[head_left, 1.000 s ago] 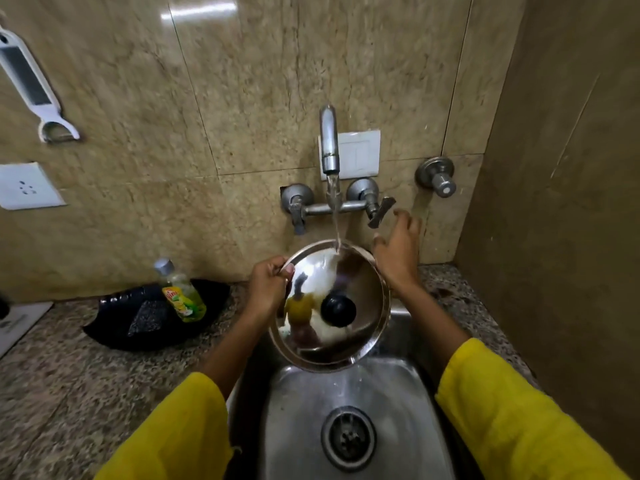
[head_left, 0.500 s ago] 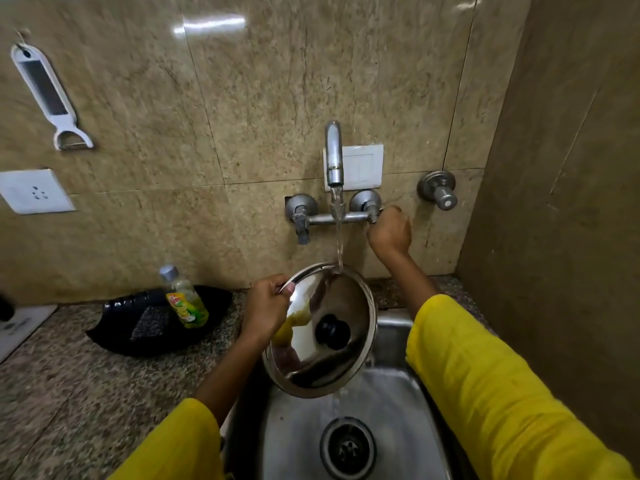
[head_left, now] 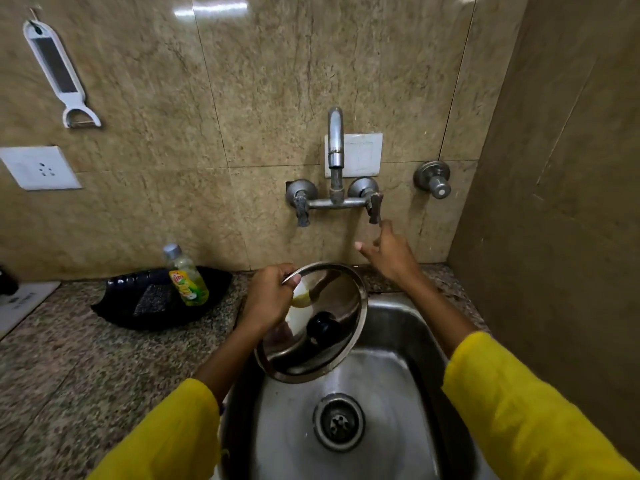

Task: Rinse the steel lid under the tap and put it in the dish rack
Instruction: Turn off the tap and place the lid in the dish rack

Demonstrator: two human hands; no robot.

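Observation:
The round steel lid [head_left: 332,344] with a black knob is tilted over the left part of the steel sink [head_left: 391,327]. My left hand [head_left: 268,299] grips the lid's upper left rim. My right hand [head_left: 389,252] is open just below the tap's right handle [head_left: 374,207], fingers spread and holding nothing. The wall tap [head_left: 335,143] stands above the lid and no water runs from its spout. No dish rack is in view.
A black tray [head_left: 114,308] on the granite counter left of the sink holds a dish-soap bottle [head_left: 185,277] and a scrub pad [head_left: 150,299]. A white peeler [head_left: 59,71] hangs on the tiled wall. A side wall closes in on the right.
The water stream onto the lid has stopped. My right hand has come off the right tap handle and dropped just below it. The lid has moved slightly lower and left.

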